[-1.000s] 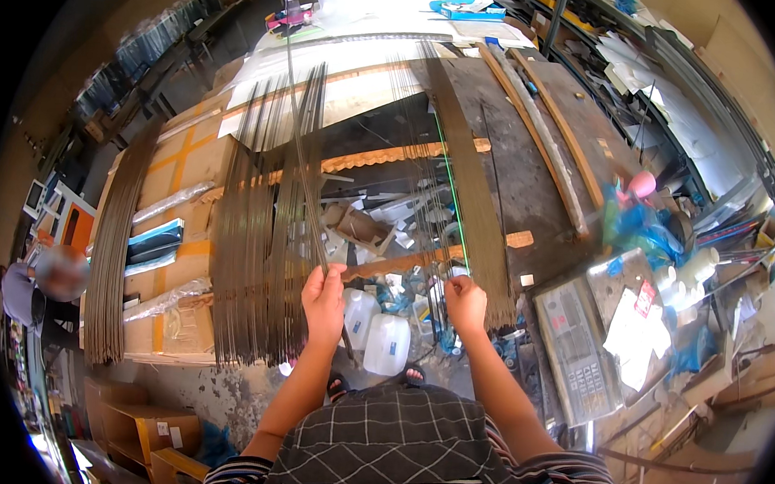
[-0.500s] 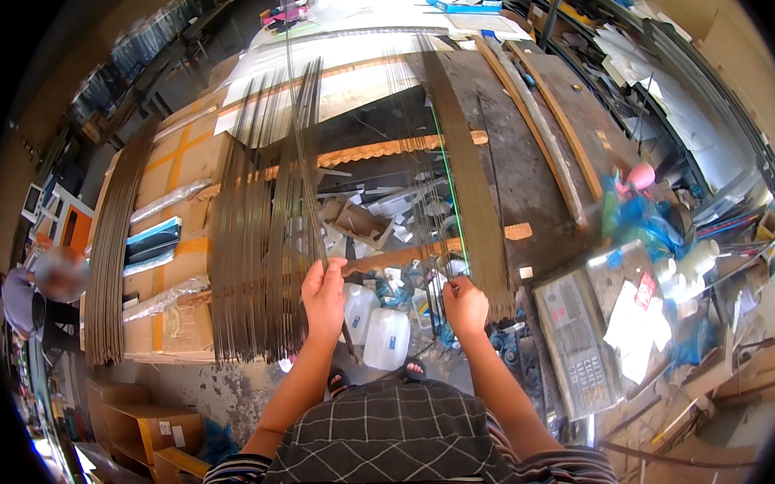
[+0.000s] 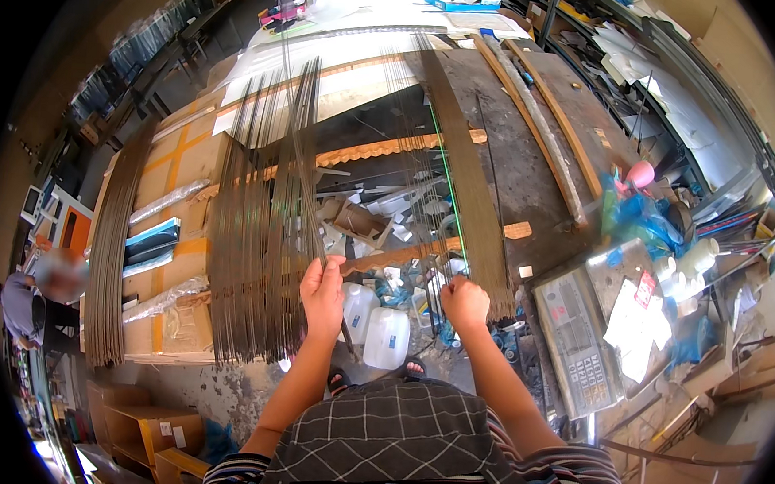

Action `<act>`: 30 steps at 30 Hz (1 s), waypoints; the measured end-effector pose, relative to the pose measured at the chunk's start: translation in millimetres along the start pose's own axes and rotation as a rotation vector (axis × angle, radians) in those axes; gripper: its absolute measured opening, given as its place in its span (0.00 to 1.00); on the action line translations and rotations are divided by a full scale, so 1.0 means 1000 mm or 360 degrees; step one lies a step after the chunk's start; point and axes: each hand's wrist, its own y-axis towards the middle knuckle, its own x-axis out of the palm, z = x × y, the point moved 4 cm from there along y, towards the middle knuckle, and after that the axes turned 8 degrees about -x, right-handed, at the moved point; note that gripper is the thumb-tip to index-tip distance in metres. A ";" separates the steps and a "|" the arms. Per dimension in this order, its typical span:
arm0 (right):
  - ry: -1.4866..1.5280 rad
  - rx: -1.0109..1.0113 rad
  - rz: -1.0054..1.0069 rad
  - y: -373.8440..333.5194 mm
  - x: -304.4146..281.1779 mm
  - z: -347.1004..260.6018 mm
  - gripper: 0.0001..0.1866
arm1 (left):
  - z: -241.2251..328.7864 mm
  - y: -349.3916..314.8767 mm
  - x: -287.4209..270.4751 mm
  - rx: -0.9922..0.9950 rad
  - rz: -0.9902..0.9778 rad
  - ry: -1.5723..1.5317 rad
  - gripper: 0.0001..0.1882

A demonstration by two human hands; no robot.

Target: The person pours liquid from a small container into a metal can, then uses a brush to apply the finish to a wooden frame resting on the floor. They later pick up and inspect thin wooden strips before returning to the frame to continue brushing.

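My left hand [image 3: 322, 296] is closed around a few long thin metal rods [image 3: 299, 166], which slant up and away past the far side of the table. My right hand [image 3: 466, 304] is a closed fist at the near ends of some thin dark rods [image 3: 422, 178]; the exact grip is hidden under the fingers. Close to its right lies a dense flat row of brownish rods [image 3: 467, 180], with a bright green rod [image 3: 449, 188] along its left side. Left of my left hand, a looser row of rods [image 3: 258, 261] is spread with narrow gaps.
Another rod bundle [image 3: 117, 243] lies at far left on cardboard. Scalloped wooden strips [image 3: 380, 150] run crosswise beneath the rods. White plastic jugs [image 3: 388, 340] stand below, between my arms. A keypad scale [image 3: 577, 342] is at right. A person [image 3: 24, 304] bends at far left.
Both hands stay almost in place, closed as before. The far ends of the rods in my left hand have shifted slightly left. The person at far left has moved a little.
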 end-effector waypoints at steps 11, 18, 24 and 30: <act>-0.0110 0.0071 -0.0167 0.005 0.001 0.000 0.12 | 0.000 0.003 -0.003 -0.0013 0.0011 -0.0053 0.10; -0.0107 0.0111 -0.0172 0.006 0.005 0.002 0.12 | 0.000 0.004 -0.004 -0.0012 0.0009 -0.0067 0.10; -0.0123 0.0119 -0.0202 0.007 0.006 0.003 0.12 | 0.000 0.002 -0.003 -0.0026 0.0000 -0.0074 0.10; -0.0128 0.0119 -0.0211 0.007 0.007 0.004 0.13 | 0.001 0.001 0.001 -0.0013 -0.0029 -0.0085 0.10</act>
